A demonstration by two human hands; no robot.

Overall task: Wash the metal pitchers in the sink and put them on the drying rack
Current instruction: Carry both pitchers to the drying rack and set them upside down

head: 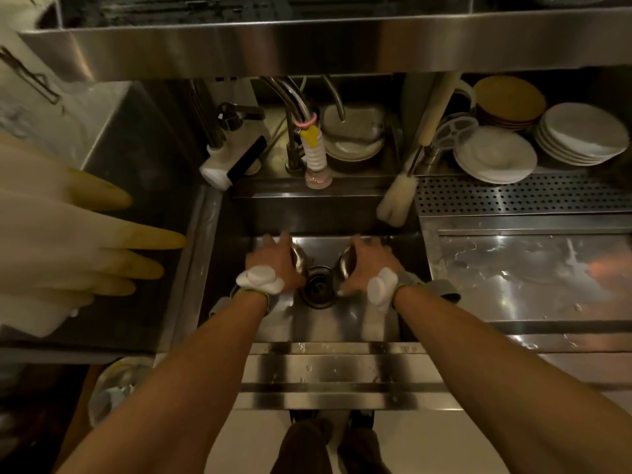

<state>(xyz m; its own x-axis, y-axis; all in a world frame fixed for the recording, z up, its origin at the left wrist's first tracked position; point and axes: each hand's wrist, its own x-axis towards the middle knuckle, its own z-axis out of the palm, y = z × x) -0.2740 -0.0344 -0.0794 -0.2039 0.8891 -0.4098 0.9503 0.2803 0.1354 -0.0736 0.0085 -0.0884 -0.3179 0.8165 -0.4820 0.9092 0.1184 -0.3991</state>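
Note:
Two small metal pitchers sit low in the steel sink, one on each side of the drain. My left hand wraps the left pitcher. My right hand wraps the right pitcher. Both pitchers are mostly hidden by my fingers; only shiny rims show. A perforated drying rack lies to the right of the sink, behind a wet steel drainboard.
Faucets and a hose with a yellow tag stand behind the sink. A bottle brush leans at the sink's right corner. Stacked white plates fill the back right. Rubber gloves hang at left. A steel shelf overhangs.

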